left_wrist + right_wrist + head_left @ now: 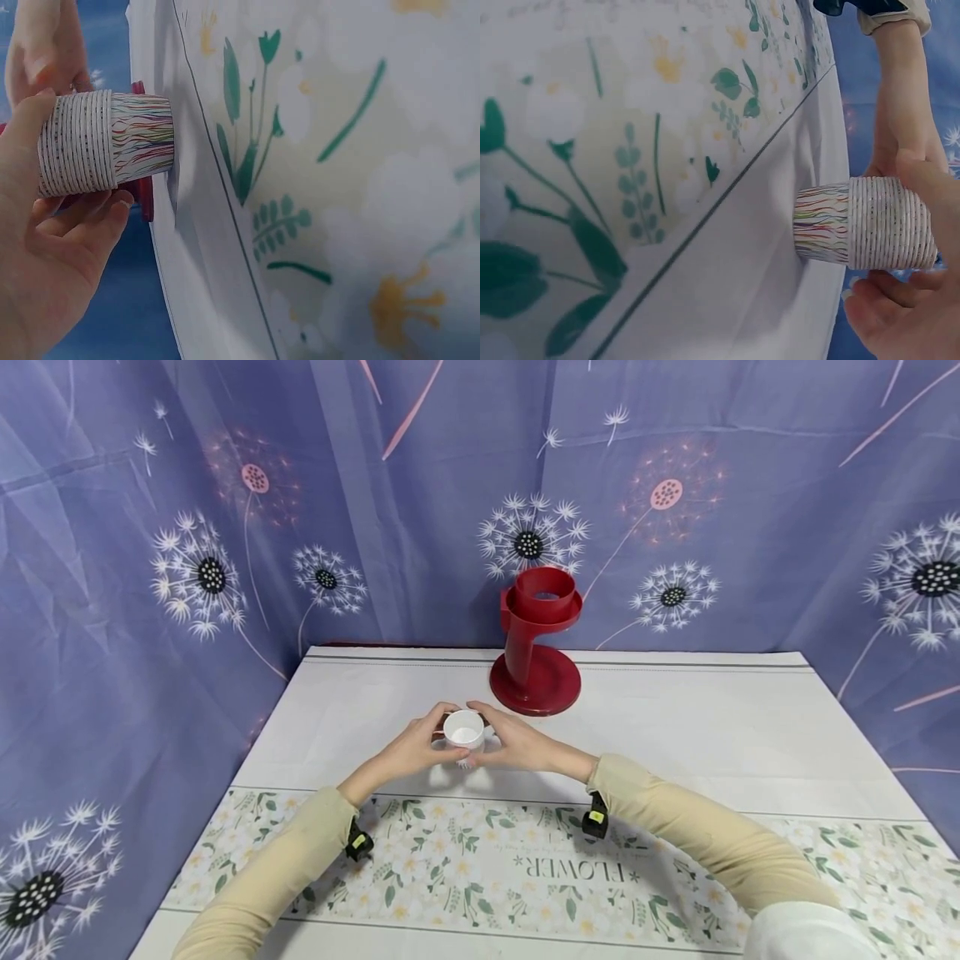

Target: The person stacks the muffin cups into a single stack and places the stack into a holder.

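Observation:
A stack of nested paper cups (463,727), white inside with thin wavy coloured lines outside, stands upright over the white part of the tablecloth. My left hand (415,747) holds the stack from the left, thumb on the near side and fingers round the far side. From the right, my right hand (525,743) grips it in the same way. Both wrist views show the many stacked rims of the cups (142,139) between thumb and fingers. In the right wrist view, the base of the cups (821,225) is at or close to the cloth; contact cannot be told.
Behind the hands, slightly right, a red stand (536,681) with a round base carries a ring-shaped holder (545,596) on top. A tablecloth (697,727) with a flowered band covers the table. Blue dandelion-print curtains (420,527) hang at the back and sides.

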Demonstrator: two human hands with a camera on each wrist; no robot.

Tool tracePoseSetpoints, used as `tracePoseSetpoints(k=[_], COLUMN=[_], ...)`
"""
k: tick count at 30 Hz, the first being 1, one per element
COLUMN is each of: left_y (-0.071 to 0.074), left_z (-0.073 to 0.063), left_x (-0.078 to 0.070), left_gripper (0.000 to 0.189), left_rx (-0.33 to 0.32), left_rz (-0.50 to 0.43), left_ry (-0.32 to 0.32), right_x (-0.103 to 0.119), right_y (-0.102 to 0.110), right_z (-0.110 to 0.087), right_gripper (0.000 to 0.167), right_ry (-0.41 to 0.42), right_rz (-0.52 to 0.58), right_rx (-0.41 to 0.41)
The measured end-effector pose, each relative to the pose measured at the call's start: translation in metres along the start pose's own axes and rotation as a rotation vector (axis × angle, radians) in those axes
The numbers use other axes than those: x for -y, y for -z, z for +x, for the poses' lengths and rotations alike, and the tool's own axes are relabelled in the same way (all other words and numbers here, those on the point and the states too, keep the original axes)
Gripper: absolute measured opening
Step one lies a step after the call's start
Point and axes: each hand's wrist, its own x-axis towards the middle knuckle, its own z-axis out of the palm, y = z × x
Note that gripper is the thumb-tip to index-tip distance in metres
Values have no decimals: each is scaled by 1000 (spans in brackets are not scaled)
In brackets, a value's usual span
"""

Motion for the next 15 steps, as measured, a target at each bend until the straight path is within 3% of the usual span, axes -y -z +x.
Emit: tracePoseSetpoints(k=[8, 15], left_y=[2, 1], left_z=[2, 2], left_x=[-1, -1], left_gripper=[70, 70], left_rx=[-53, -59], left_rz=[5, 2], left_ry=[-5, -21], right_x=[-7, -9], right_y=[-7, -13], right_z=[-1, -1], right_gripper=[63, 60], right_ry=[-24, -61], right_rz=[41, 69], right_rx=[5, 15])
